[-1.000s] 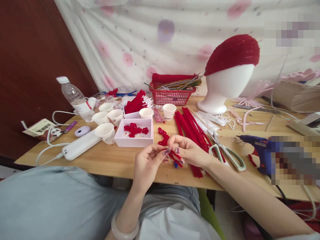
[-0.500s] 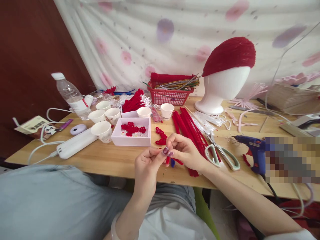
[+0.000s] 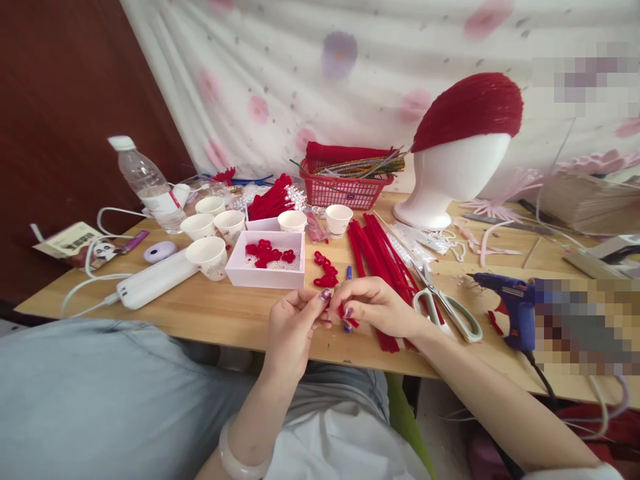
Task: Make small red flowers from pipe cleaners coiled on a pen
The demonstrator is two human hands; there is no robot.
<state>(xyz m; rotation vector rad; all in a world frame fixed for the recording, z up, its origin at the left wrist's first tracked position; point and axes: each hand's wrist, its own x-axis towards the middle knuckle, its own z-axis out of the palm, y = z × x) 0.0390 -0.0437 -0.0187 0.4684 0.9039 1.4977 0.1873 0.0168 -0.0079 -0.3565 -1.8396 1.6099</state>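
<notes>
Above the table's front edge, my left hand (image 3: 293, 330) is closed, thumb and fingertips pinched together. What it pinches is small and mostly covered by the fingers. My right hand (image 3: 383, 310) has its fingertips curled close against the left ones. Short red chenille pieces (image 3: 353, 323) show under the right fingers; whether they are held or lie on the table, I cannot tell. A blue pen (image 3: 349, 273) lies partly hidden behind that hand. Small red chenille flowers (image 3: 326, 272) rest just beyond my fingers. Long red chenille stems (image 3: 383, 250) lie beside the right hand.
Green-handled scissors (image 3: 447, 303) and a blue glue gun (image 3: 513, 303) lie to the right. A white box (image 3: 265, 279) holds beads and red flowers. Paper cups (image 3: 206, 260), a bottle (image 3: 150, 187), a red basket (image 3: 345, 192) and a foam head (image 3: 450, 177) stand behind.
My hands have drawn slightly apart at the fingertips. More of the blue pen and the red pieces shows now. The view has shifted a little.
</notes>
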